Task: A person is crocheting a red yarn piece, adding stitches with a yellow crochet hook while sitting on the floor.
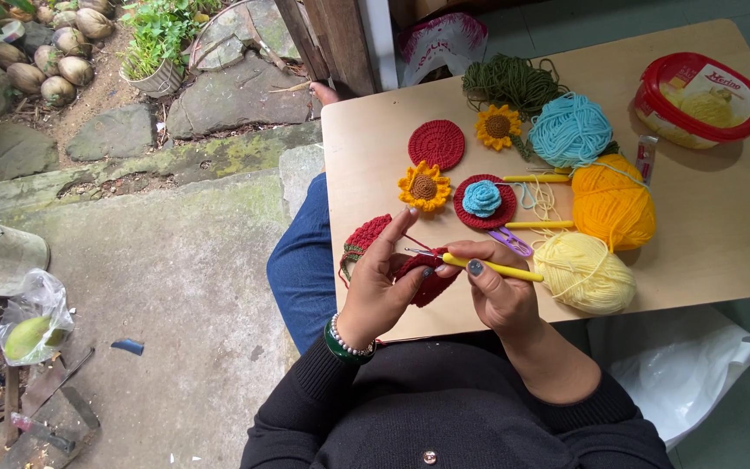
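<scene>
Left hand (379,282) grip pinching red crochet piece (427,274), right hand (498,291) grip pinching yellow hook (490,267), lidded red tub (699,100) nearby

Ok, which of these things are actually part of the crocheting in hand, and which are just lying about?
In hand:
left hand holding the red crochet piece
right hand holding the yellow crochet hook

Lying about:
yellow yarn ball
orange yarn ball
blue yarn ball
green yarn
two crocheted sunflowers
red round coaster
lidded tub
</scene>
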